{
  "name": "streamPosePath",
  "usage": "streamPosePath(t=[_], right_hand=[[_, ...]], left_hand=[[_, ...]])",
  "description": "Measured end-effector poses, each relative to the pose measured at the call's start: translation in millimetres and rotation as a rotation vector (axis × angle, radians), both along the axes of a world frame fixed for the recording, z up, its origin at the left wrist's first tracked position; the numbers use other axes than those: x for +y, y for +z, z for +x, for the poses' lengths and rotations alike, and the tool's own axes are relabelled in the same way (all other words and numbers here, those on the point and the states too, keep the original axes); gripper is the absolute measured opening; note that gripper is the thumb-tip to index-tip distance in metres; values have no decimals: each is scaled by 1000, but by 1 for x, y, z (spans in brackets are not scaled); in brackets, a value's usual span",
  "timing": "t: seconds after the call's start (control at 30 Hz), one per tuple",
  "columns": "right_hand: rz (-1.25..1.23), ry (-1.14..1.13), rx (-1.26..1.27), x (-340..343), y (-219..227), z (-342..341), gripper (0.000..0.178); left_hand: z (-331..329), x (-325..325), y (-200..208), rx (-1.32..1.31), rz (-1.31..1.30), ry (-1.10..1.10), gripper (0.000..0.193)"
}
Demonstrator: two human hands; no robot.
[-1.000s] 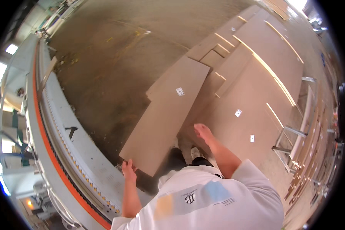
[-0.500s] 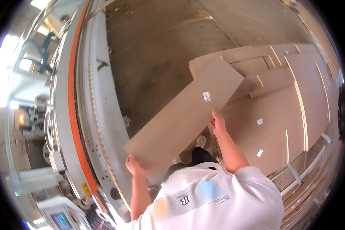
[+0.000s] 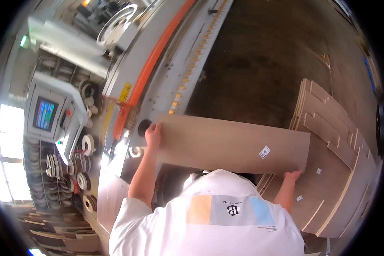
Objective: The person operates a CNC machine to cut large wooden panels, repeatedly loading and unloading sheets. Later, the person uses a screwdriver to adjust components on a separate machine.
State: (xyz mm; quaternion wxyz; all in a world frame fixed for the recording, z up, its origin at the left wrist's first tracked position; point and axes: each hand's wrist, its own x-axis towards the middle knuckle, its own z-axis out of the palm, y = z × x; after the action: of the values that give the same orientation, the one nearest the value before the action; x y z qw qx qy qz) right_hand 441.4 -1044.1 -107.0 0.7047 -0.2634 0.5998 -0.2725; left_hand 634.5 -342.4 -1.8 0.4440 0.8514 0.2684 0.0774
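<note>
Left hand (image 3: 153, 135) closed on left end of the brown panel (image 3: 219, 141), right hand (image 3: 292, 175) probably pinching its near-right corner, fingers mostly hidden tbh.

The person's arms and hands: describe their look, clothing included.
Loose white fabric T-shirt, its short white sleeves leaving both forearms bare; across the front, a printed orange, grey and pale-blue band with dark lettering. The left hand and right hand wear no gloves.

Place: panel workshop | long machine (image 3: 153, 64) (orange-striped) | control screen (image 3: 45, 114) | stacked brown boards (image 3: 333, 183)
</note>
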Motion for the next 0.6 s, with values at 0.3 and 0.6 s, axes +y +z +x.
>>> streamPosePath(t=[0.3, 0.6], right_hand=[[69, -59, 17, 188, 30, -90, 65], [308, 255, 28, 303, 66, -173, 56]], left_hand=[[-57, 112, -28, 72, 683, -106, 56], [-193, 112, -30, 26, 529, 257, 89]])
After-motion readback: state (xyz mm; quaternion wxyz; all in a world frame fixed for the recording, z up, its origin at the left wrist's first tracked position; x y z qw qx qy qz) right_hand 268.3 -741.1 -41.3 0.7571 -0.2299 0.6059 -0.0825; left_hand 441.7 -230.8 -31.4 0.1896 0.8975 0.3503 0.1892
